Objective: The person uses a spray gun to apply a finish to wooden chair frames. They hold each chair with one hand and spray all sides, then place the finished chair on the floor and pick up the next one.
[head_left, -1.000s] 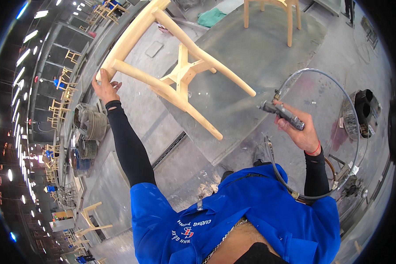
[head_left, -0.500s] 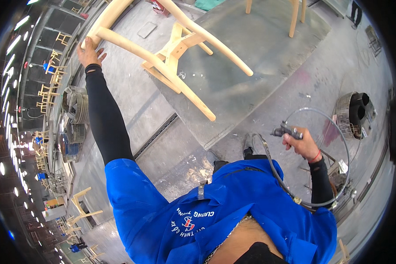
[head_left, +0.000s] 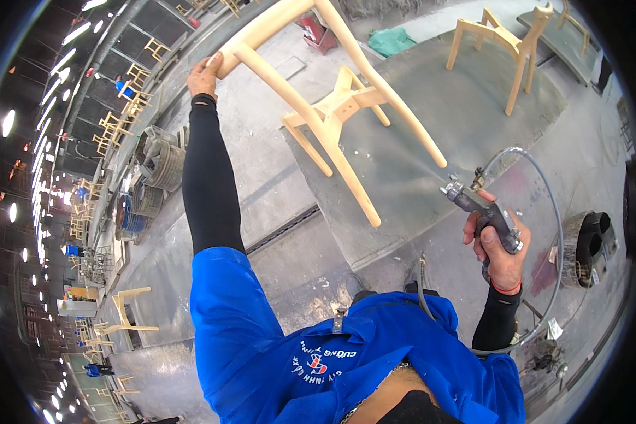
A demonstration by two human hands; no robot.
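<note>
My left hand [head_left: 205, 76], on an outstretched arm, grips the end of the curved top rail of a pale wooden chair frame [head_left: 279, 85]. The frame tilts, its legs pointing toward me, with a cross-shaped brace between them. In my right hand [head_left: 503, 254] is a dark metal spray gun [head_left: 484, 212], fingers wrapped round its handle. Its nozzle faces the frame, close to the end of the nearest right leg, and a faint mist spreads from it. A grey hose [head_left: 555, 233] loops from the gun past my right forearm.
Under the frame lies a grey floor sheet [head_left: 403, 212]. Another wooden frame [head_left: 516, 42] stands at the far right. A dark-lined drum [head_left: 586, 247] is to my right; wrapped drums [head_left: 159, 159] stand left. Behind are a green cloth [head_left: 392, 42] and a red container [head_left: 318, 35].
My right hand has come up and forward with the spray gun, now turned toward the frame, and mist shows. The whole view has shifted; my left hand keeps its hold on the rail.
</note>
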